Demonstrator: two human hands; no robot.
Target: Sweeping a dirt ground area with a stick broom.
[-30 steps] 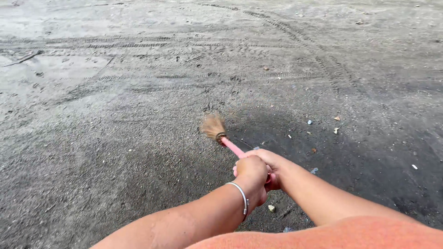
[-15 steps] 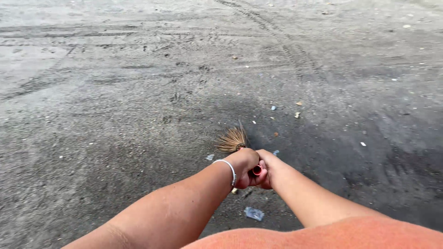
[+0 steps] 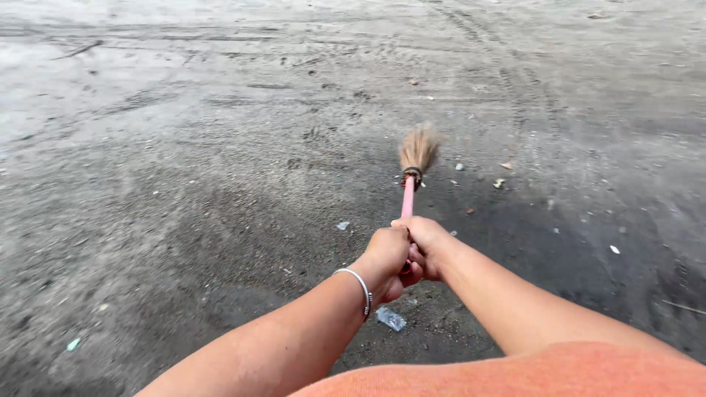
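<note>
Head view, broom: a broom (image 3: 409,192) with a pink handle and a tan bristle head is held out ahead of the body; the bristles are blurred and are seen over the dark sandy ground (image 3: 184,184).
Head view, left hand: the left hand (image 3: 384,254) is wrapped around the near end of the handle, fingers clamped on it; a silver bangle (image 3: 358,290) is worn at the wrist.
Head view, right hand: the right hand (image 3: 426,246) is closed on the same handle end, touching the left hand.
Head view, packaging scraps: a small clear-bluish wrapper (image 3: 390,318) lies flat just below the hands; a pale scrap (image 3: 343,226) lies left of the handle; a green fragment (image 3: 73,343) lies far left.
Head view, litter by the bristles: small pale bits (image 3: 500,183) are scattered to the right of the bristle head.
Head view, containers: none can be made out.
Head view, clothing: an orange garment (image 3: 551,375) fills the lower edge.
</note>
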